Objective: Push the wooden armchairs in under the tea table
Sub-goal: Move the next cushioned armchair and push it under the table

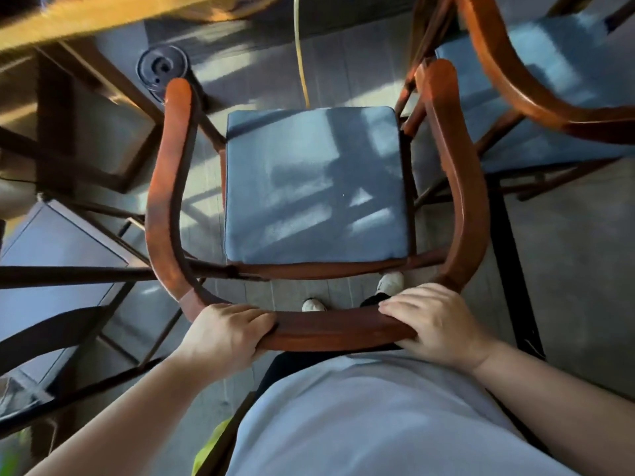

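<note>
- Head view, looking straight down: wooden armchair sits directly in front of the person, its curved top rail running from both arm tips back to the person's waist.
- Left hand is clamped on the rear rail left of centre, fingers curled over the top, thumb underneath.
- Right hand is clamped on the same rail right of centre, fingers laid over the top edge.
- Blue seat cushion fills the chair seat, with patches of light and shadow across it.
- Tea table shows only as a yellowish wooden edge at top left, blurred; the chair's left arm tip is near it. Cannot tell whether any part of the chair is under the tabletop.
- Second armchair with its own blue cushion stands just beside the first on the right, arms close or touching.
- Round dark floor fitting lies just beyond the left arm tip.
- Yellow cord hangs down to the cushion's far edge.
- White shoes visible on the floor between seat and rear rail.
</note>
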{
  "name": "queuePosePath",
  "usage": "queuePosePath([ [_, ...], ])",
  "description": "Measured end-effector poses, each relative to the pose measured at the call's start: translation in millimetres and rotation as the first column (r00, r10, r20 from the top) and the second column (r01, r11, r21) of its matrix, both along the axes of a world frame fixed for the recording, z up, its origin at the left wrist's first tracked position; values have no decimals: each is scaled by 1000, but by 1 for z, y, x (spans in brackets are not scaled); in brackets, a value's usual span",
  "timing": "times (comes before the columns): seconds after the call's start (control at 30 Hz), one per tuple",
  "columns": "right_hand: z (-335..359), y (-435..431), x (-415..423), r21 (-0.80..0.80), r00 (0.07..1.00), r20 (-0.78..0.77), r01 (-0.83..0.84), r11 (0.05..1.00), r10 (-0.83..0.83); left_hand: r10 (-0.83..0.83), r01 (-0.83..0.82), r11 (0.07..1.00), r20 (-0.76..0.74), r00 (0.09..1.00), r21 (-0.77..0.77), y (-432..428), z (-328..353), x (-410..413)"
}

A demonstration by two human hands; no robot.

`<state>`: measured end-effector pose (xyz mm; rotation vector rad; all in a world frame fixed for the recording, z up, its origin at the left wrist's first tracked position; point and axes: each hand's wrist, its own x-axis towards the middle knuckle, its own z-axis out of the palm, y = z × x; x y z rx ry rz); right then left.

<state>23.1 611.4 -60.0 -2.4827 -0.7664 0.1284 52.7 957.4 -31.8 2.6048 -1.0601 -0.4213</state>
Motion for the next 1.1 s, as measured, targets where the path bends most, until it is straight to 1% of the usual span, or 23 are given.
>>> queuePosePath([
  [0.13, -2, 6, 5, -1, 999, 47, 11, 1000, -11, -5, 5, 1000, -2, 1000, 8, 5, 3, 9],
  [0.23, -3, 11, 19, -3, 996, 82, 21, 1000, -21, 13, -12, 998, -5, 1000, 54, 9, 4, 25],
  [0.3, -3, 10, 33, -10, 995, 96, 38, 999, -37, 15, -17, 998, 22, 1000, 66, 7, 5, 40],
  [0.4, -2, 7, 60, -25, 995, 86, 56, 998, -54, 21, -27, 998, 101, 995, 64, 0, 6, 66],
  [0.6, -2, 5, 104, -39, 997, 59, 52, 998, -50, 45, -60, 988, 101, 994, 143, -1, 4, 112],
  [0.7, -4, 6, 123, -20, 996, 78, 54, 998, -52, 45, -62, 989, 129, 991, 134, -2, 5, 131],
  [0.9, -3, 1, 165, -7, 996, 74, 52, 999, -52, 108, -131, 977, 137, 985, 166, -11, 4, 170],
  [1.0, -2, -3, 180, -10, 996, 76, 41, 999, -40, 107, -124, 981, 114, 988, 152, -15, 4, 185],
  [1.1, -1, -11, 193, -17, 998, 55, 17, 1000, -16, 73, -89, 988, 123, 990, 127, -19, 2, 194],
])
